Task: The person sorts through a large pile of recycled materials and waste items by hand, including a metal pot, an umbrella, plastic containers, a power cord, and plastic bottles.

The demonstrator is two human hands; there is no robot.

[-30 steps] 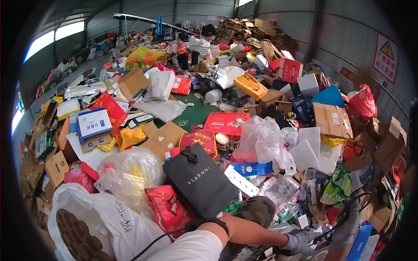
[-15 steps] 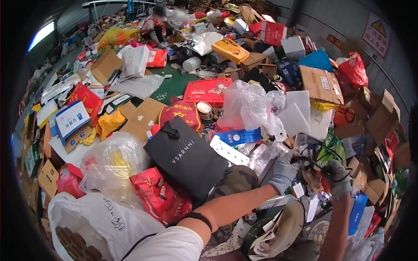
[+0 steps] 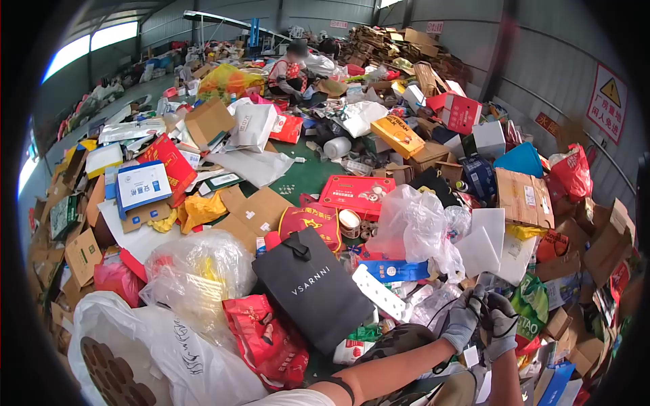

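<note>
Both my hands wear light grey work gloves and are close together at the lower right. My left hand [image 3: 464, 319] grips a thin black cord [image 3: 483, 306]. Right beside it, my right hand [image 3: 502, 325] is closed on the same cord, and a loop of it crosses the glove. Whatever the cord belongs to does not show clearly. Left of the hands lie clear plastic packaging [image 3: 433, 304] and a white perforated strip [image 3: 379, 292]. A green bag [image 3: 531, 304] lies just right of my right hand.
A black VSARNNI paper bag [image 3: 315, 291] and a red plastic bag [image 3: 265, 340] lie near my legs. A white sack [image 3: 223, 365] is at the lower left. Cardboard and packaging spread around. Farther back, a person [image 3: 290, 73] crouches among the heap.
My hands have come together from a wider spacing, bunching the cord between them. The head view has tilted up, so more of the back wall shows.
</note>
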